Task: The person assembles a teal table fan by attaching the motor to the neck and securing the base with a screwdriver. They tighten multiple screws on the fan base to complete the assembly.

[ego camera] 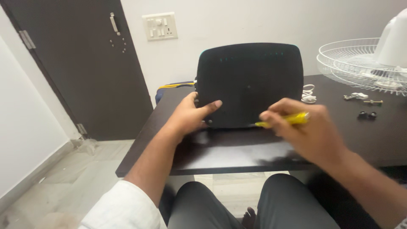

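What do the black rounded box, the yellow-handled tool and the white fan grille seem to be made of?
The black rounded box looks like matte moulded plastic: dull, finely textured, seamless. The yellow-handled tool seems translucent glossy plastic, with a blurred, probably metal tip. The white fan grille looks like thin wire, probably coated metal.

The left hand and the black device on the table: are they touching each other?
Touching. The head view shows the left hand gripping the lower left edge of the upright black device, with the thumb laid flat on its face and no gap visible.
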